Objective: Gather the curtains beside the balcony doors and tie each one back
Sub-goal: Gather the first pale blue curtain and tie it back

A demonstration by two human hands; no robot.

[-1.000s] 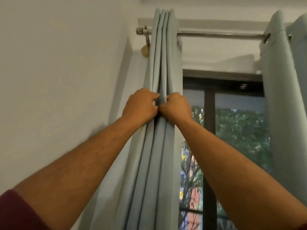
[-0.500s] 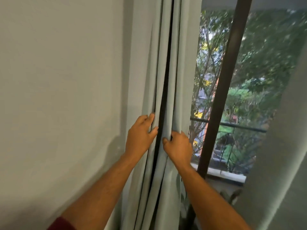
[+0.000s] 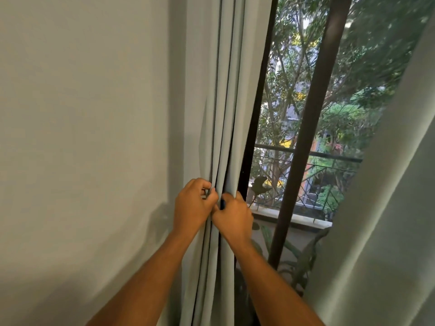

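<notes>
The left curtain [image 3: 231, 90], pale blue-grey, hangs bunched in narrow vertical folds against the wall beside the balcony door. My left hand [image 3: 191, 208] pinches its left folds at about waist height. My right hand [image 3: 233, 216] grips the right folds, its thumb touching the left hand. Both hands squeeze the pleats together. A second curtain [image 3: 386, 208] of the same cloth fills the right edge, slanting across the view. No tie-back is visible.
A plain white wall [image 3: 82, 137] takes up the left half. The dark door frame [image 3: 308, 128] stands between the curtains. Beyond the glass are a balcony railing [image 3: 313, 158], potted leaves and trees.
My hands slid down the left curtain from near the rod to a much lower point, and the view tilted down with them. Both hands closed in and now pinch the folds together.
</notes>
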